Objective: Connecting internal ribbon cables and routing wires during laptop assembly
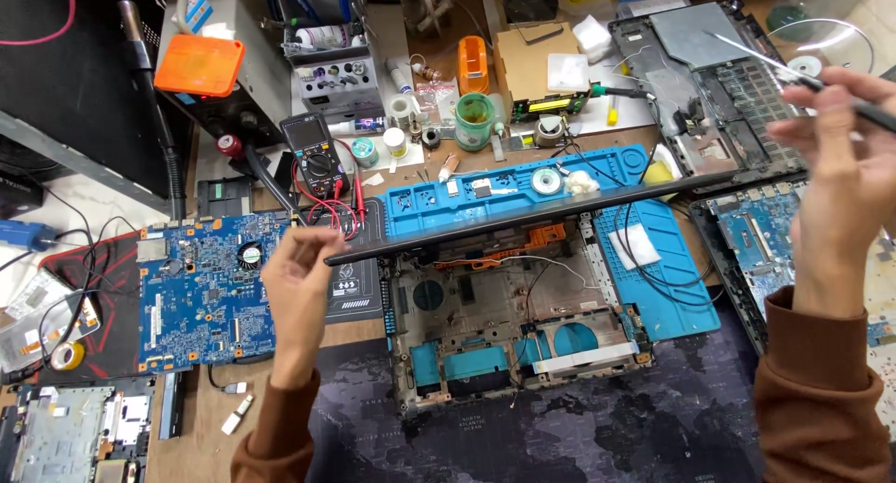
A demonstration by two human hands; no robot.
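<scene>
My left hand [299, 280] grips the left end of a long, thin dark laptop panel [560, 210], seen edge-on and held level above the bench. The panel's right end reaches my right hand [840, 170], which is closed on a slim metal tool [761, 57] with a dark handle, its tip pointing up and left. Whether the right hand also supports the panel I cannot tell. Below the panel lies an opened laptop base [504, 324] with loose wires and bare bays.
A blue motherboard [201, 292] lies left of the base, with a multimeter [317, 156] and red leads behind it. A blue silicone mat [653, 259] sits under the base. Another stripped laptop chassis [709, 82] is at the back right, and a second board [756, 236] at the right.
</scene>
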